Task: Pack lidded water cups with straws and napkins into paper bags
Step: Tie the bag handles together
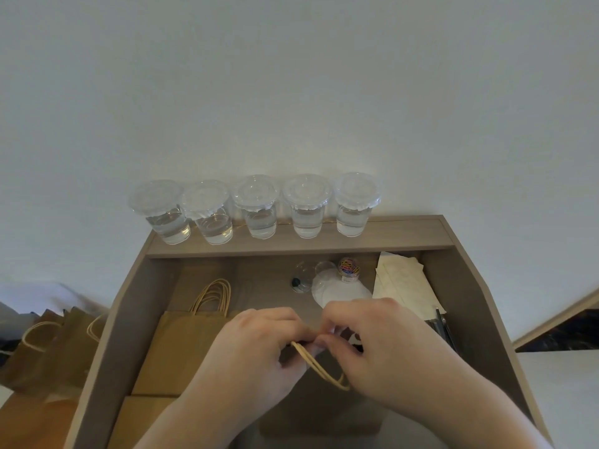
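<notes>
Several clear lidded water cups [259,209] stand in a row on the desk's back ledge. At the desk's front my left hand [252,354] and my right hand [382,348] meet, fingertips pinching the twisted paper handles [319,367] of a brown paper bag [317,413] that stands below them, mostly hidden by my hands. A flat stack of brown paper bags [175,351] with handles lies to the left. White napkins [402,280] lie at the right, with dark straws [445,328] beside them.
A jar of coloured paper clips [349,268], loose clear lids [337,291] and a small bottle [298,283] sit mid-desk. More brown bags [48,345] stand left of the desk. The wooden desk [453,241] has raised sides against a white wall.
</notes>
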Demonstrator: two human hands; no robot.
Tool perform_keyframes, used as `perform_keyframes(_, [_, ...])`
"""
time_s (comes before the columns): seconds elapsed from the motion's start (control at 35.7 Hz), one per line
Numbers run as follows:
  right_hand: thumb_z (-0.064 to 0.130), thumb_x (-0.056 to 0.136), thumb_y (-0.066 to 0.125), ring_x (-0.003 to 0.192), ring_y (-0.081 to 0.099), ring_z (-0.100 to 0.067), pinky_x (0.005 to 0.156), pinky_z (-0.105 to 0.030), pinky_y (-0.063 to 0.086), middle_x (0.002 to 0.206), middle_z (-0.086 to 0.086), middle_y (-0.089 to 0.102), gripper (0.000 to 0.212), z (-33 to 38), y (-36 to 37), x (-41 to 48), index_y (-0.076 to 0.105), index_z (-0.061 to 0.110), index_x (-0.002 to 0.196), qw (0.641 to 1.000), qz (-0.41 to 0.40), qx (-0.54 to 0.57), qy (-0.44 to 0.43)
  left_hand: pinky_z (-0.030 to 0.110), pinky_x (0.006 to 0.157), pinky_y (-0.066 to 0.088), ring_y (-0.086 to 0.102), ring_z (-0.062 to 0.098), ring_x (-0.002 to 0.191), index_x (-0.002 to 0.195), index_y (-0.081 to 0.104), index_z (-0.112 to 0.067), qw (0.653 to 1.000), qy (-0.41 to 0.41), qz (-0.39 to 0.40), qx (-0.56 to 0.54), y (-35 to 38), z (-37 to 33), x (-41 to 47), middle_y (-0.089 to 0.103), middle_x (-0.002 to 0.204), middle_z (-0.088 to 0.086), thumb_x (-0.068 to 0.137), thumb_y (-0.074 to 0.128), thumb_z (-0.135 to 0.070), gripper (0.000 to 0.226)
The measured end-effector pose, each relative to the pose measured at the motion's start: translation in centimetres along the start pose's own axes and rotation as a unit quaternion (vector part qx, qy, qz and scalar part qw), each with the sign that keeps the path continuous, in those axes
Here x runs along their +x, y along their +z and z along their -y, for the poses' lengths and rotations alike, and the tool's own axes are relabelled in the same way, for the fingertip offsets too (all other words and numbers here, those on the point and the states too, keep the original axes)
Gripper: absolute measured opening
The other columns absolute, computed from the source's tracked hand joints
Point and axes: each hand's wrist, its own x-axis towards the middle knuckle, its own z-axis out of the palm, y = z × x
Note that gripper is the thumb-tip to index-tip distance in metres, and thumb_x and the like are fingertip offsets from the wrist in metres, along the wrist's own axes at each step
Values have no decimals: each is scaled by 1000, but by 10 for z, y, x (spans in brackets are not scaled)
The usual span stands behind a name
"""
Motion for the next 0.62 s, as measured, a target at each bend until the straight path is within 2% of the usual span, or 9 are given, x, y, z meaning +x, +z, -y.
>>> perform_keyframes(0.17, [44, 105, 59, 89, 66, -4, 76, -17, 54, 97, 13, 72, 11, 2, 3, 3, 66, 36, 104, 1000, 12, 2, 8, 28, 78, 53, 62, 1, 85, 99, 79, -40, 1000, -1, 18, 2, 2, -1, -1, 65, 88, -24, 95, 47, -62, 38])
perform_keyframes(0.28, [46, 104, 61, 90, 68, -3, 79, -22, 58, 96, 15, 73, 13, 0, 2, 1, 68, 35, 104, 1000, 14, 11, 24, 16, 80, 48, 61, -3, 91, 105, 79, -44, 1000, -1, 23, 1, 1, 0, -1, 64, 90, -29, 96, 47, -65, 39])
perform_keyframes(0.45, [49, 104, 61, 91, 68, -3, 79, -19, 56, 99, 15, 74, 15, 2, 3, 1, 69, 37, 104, 999, 13, -8, 36, 26, 75, 54, 60, -3, 86, 103, 79, -43, 1000, 20, 3, 9, 3, 1, -2, 65, 89, -25, 97, 48, -63, 37])
perform_keyframes(0.56, [52, 103, 63, 90, 68, -1, 77, -17, 54, 98, 17, 74, 18, -1, 2, 4, 73, 37, 104, 999, 27, -8, 44, 22, 76, 54, 61, -5, 87, 101, 80, -44, 1000, 26, -2, 7, 3, 0, -3, 67, 89, -26, 97, 47, -63, 38])
perform_keyframes(0.62, [53, 102, 63, 90, 68, -3, 82, -22, 58, 98, 17, 74, 19, -3, 2, 4, 74, 37, 105, 998, 33, -3, 48, 20, 78, 53, 61, -5, 88, 102, 80, -43, 1000, 27, 3, 5, 3, -1, -3, 68, 90, -26, 98, 47, -62, 39])
